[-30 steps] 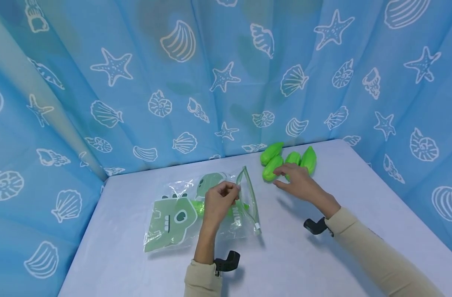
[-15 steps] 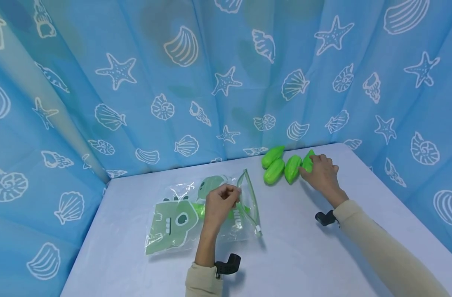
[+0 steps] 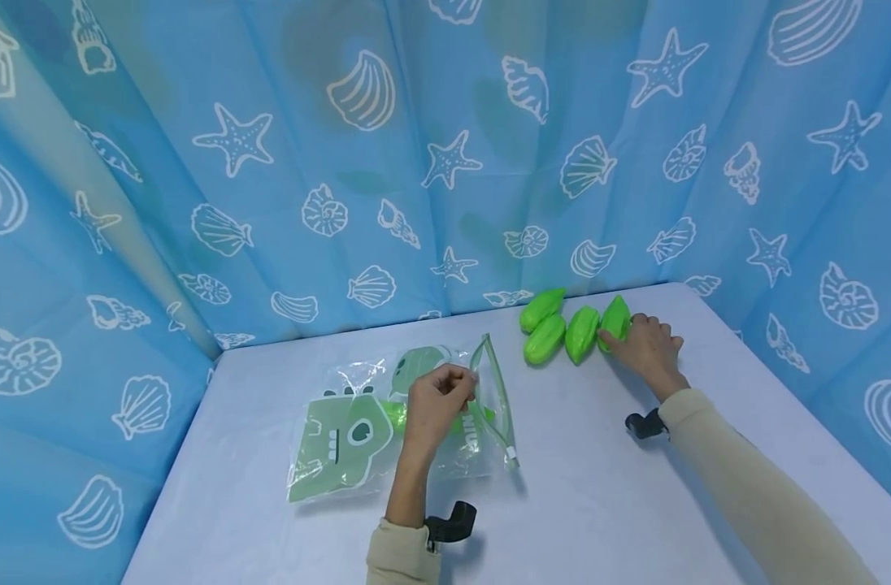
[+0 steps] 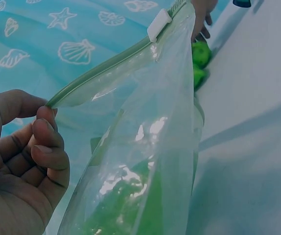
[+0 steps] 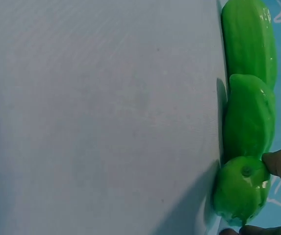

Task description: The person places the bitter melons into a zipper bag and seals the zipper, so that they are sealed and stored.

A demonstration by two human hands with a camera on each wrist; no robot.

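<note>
My left hand (image 3: 436, 406) pinches the green zip edge of a clear zipper bag (image 3: 336, 443) printed with green cartoon dinosaurs. In the left wrist view, thumb and forefinger grip the zip strip of the bag (image 4: 130, 132), its mouth apart and a white slider (image 4: 159, 24) further along. Something bright green lies inside, blurred by the plastic. At the back right, my right hand (image 3: 646, 349) holds the rightmost smooth green fruit (image 3: 615, 315) between thumb and fingers. The right wrist view has the thumb on one side of this fruit (image 5: 242, 188) and fingertips on the other.
Beside the held one, several like green fruits (image 3: 581, 333) lie close together near the back edge of the white table (image 3: 562, 487). A blue curtain (image 3: 416, 162) with shell and starfish prints hangs behind and along the sides.
My right hand has moved right across the green fruits to the rightmost one and taken hold of it. The left hand has kept its pinch on the bag's edge.
</note>
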